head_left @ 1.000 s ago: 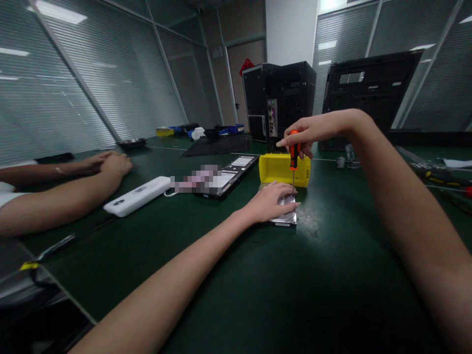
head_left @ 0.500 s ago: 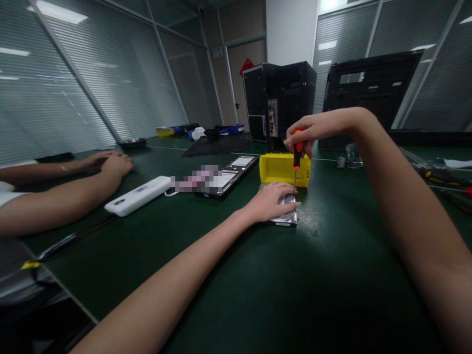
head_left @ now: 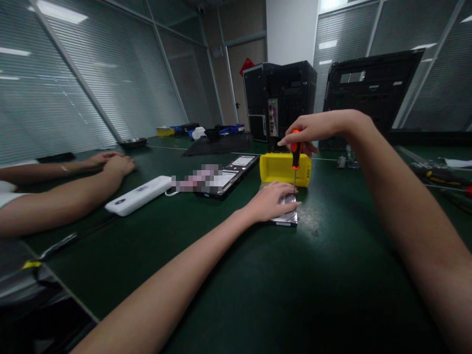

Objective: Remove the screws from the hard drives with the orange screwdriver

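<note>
A silver hard drive lies flat on the green table, partly hidden under my left hand. That hand rests on the drive with its fingers spread. Above it, my right hand is closed around the orange and black handle of a screwdriver. The screwdriver stands upright, its shaft pointing down to the drive by my left fingertips; the exact contact point is too small to make out. Just behind the drive is a yellow bin.
Left of my hands are more hard drives and a white power strip. A person's forearms rest at the far left. Computer cases stand behind; pliers and other tools lie right.
The fingers of my right hand have shifted on the screwdriver handle, the thumb and index reaching slightly further left. My left hand and the drive look unchanged.
</note>
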The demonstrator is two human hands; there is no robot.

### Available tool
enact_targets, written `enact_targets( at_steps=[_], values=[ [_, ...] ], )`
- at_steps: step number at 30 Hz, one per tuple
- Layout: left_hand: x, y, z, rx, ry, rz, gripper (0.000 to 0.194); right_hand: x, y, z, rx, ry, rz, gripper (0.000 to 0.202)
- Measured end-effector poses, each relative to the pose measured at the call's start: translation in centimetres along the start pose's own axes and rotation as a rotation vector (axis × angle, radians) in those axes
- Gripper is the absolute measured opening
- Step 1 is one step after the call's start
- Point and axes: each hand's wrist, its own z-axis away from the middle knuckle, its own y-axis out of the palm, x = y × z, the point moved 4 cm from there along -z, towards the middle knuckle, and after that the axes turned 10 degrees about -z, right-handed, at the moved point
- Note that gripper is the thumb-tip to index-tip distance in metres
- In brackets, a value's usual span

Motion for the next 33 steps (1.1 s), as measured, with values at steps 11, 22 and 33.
enact_targets(
  at_steps=[11, 22, 33],
  values=[
    [0.04, 0.04, 0.11, -0.006, -0.005, 0.006, 0.041, -0.51, 0.04, -0.31, -0.048, 0.049, -0.153, 0.034],
    [0.19, 0.21, 0.10, -0.021, -0.001, 0.002, 0.040, -0.46, -0.24, -0.46, -0.070, -0.023, -0.142, 0.041],
    [0.07, 0.07, 0.04, -0.013, 0.000, 0.006, 0.040, -0.29, -0.20, -0.60, -0.154, 0.033, -0.059, 0.053]
  ],
)
